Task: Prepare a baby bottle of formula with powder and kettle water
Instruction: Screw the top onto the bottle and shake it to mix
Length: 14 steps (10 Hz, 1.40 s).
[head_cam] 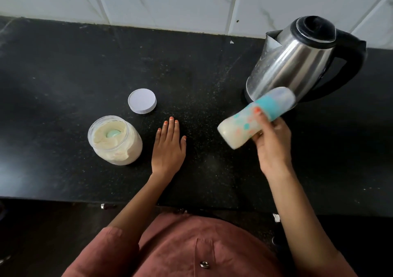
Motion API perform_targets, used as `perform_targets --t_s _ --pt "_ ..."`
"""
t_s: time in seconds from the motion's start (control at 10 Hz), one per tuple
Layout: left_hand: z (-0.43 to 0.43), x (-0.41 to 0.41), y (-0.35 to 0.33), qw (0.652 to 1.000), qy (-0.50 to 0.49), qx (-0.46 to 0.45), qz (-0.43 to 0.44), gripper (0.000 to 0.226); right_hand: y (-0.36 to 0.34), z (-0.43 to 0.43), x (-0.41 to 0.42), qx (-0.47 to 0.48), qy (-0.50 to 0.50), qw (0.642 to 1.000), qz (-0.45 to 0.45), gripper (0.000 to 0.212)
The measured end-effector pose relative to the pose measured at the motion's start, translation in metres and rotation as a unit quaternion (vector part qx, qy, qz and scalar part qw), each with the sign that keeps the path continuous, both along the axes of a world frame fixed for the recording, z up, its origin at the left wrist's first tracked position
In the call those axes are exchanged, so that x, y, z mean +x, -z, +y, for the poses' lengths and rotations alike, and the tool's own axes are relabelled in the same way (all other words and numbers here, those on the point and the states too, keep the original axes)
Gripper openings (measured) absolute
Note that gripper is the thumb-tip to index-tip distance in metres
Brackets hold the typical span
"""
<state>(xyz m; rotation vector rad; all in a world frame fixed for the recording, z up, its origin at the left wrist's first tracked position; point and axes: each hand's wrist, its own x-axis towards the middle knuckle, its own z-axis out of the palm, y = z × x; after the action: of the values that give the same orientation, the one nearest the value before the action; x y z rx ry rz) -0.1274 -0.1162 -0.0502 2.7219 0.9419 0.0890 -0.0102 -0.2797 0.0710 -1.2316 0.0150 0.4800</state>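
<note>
The bottle (253, 117) is held off the counter (63, 74) in the right hand (272, 142), in front of the kettle (297, 57) and clear of it. It is steeply tilted, base down-left and teal collar with clear cap up-right. The fingers are curled round its middle, one fingertip (257, 110) lying across the upper side just below the collar; the thumb appears to sit underneath, though the grip there is partly hidden. The bottle holds pale, milky liquid and its outline is blurred. This, with the cap fitted and the mid-body grip, suggests it is being shaken to mix powder and water. The left hand (169, 147) lies flat on the counter between jar and bottle, fingers straight and close together, thumb a little apart, holding nothing; it probably serves to steady the person. The jar (116, 140) stands open to the left, nearly full of powder, with a teal scoop (112, 133) sunk in the top. Its white lid (142, 100) lies just behind it, apart from it, so the powder remains exposed. The kettle stands upright at the back right, lid on, spout toward the wall. Judgement: filling appears complete and mixing is in hand; the jar has yet to be closed.
</note>
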Motion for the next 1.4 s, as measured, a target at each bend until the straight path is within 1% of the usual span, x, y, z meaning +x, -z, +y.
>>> perform_targets --t_s 0.1,0.2,0.3,0.4,0.5,0.6,0.7,0.8,0.9,1.0,1.1,1.2,1.3,1.4 --pt "-0.001 0.0 0.001 1.0 -0.002 0.0 0.0 0.055 0.001 0.005 0.001 0.034 0.032 0.999 0.009 0.051" --pt "0.0 0.0 0.001 1.0 -0.004 -0.001 0.0 0.055 0.008 0.005 -0.018 -0.055 -0.126 0.99 -0.021 0.052" --pt "0.0 0.001 0.0 1.0 -0.003 0.0 -0.001 0.055 0.004 0.003 -0.008 -0.049 -0.113 0.992 -0.018 0.049" --pt "-0.001 0.0 0.0 1.0 -0.001 0.002 0.002 0.055 0.001 0.003 0.011 0.036 0.025 0.998 0.038 0.038" --pt "-0.001 0.0 -0.001 1.0 -0.002 -0.001 0.006 0.055 0.008 0.005 -0.002 -0.012 -0.048 0.998 0.034 0.056" --pt "0.0 0.0 0.0 1.0 -0.003 -0.005 0.001 0.055 0.008 0.001 -0.013 -0.094 -0.154 0.984 -0.003 0.062" --pt "0.0 0.0 0.0 1.0 -0.001 -0.003 0.001 0.055 0.002 -0.001 0.003 -0.035 -0.031 0.999 -0.003 0.053" --pt "0.0 0.0 0.001 1.0 0.001 -0.004 0.001 0.055 0.003 0.004 0.005 0.008 0.027 1.0 -0.004 0.042" --pt "0.0 0.0 0.001 1.0 -0.002 -0.006 0.0 0.055 0.01 0.006 -0.016 -0.085 -0.135 0.986 -0.058 0.044" --pt "0.0 0.0 0.001 1.0 -0.003 -0.007 -0.002 0.055 0.008 0.004 -0.011 -0.084 -0.151 0.983 -0.059 0.049" --pt "0.0 0.0 0.001 1.0 0.0 -0.006 -0.001 0.055 0.005 0.006 0.006 0.016 -0.019 1.0 0.013 0.053" --pt "0.0 0.0 0.001 1.0 -0.003 -0.002 0.001 0.055 0.011 0.009 -0.007 -0.028 -0.092 0.995 0.016 0.061" --pt "0.001 0.001 0.001 1.0 -0.003 -0.002 0.0 0.055 0.01 0.004 -0.017 -0.087 -0.202 0.976 -0.006 0.056" --pt "0.0 0.0 0.0 1.0 0.0 0.0 0.0 0.055 0.003 0.003 0.005 -0.008 -0.074 0.996 0.041 0.048"
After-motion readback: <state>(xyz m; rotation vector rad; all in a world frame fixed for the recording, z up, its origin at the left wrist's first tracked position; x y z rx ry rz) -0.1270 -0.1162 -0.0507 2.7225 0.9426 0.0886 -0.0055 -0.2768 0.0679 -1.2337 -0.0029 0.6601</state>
